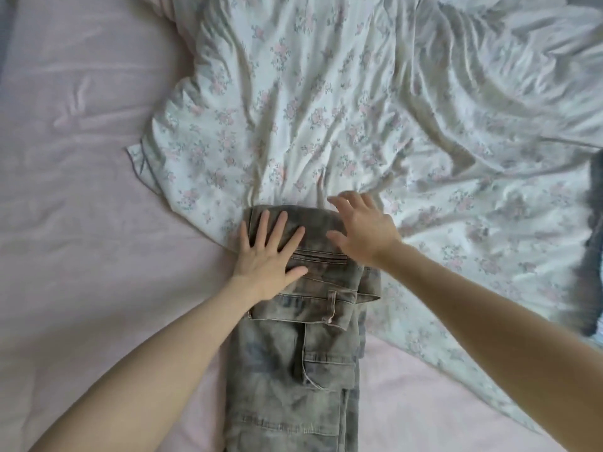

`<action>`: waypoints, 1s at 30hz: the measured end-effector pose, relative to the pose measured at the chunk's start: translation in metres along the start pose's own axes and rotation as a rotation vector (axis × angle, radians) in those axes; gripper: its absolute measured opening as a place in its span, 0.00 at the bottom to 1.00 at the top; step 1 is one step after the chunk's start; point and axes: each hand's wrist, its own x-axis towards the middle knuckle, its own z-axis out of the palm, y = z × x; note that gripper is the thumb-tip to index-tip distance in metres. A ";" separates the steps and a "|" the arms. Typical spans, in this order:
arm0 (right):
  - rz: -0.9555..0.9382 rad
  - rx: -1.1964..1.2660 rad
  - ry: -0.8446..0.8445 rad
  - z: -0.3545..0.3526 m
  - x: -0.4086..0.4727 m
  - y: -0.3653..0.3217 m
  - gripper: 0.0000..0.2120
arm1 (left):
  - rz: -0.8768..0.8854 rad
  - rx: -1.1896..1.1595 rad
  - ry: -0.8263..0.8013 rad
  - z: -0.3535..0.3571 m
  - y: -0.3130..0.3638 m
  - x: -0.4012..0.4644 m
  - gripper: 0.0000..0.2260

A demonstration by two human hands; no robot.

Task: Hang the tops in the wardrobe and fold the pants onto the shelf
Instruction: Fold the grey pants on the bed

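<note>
We see a pair of faded grey-green denim cargo pants (293, 337) lying folded lengthwise on a bed with a pale pink sheet (81, 190), their far end doubled back toward us and resting on the edge of a crumpled white duvet with small pink flowers (326, 93). Our left hand (270, 256) lies flat on the folded top, fingers (277, 230) straight and spread, pressing the denim and gripping nothing. Our right hand (362, 230) is over the far right corner of the fold with its fingers open and slightly bent; it is blurred, so we cannot tell whether it touches the cloth. The pants run out of the bottom edge, so their lower end is cut off from us. How many layers lie under the fold is hidden. At the right edge a dark fuzzy shape (594, 256) shows only in part, too blurred to make out.
</note>
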 end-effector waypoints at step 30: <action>-0.088 -0.138 0.165 -0.098 -0.080 -0.068 0.10 | -0.065 0.007 0.313 -0.193 -0.007 -0.101 0.17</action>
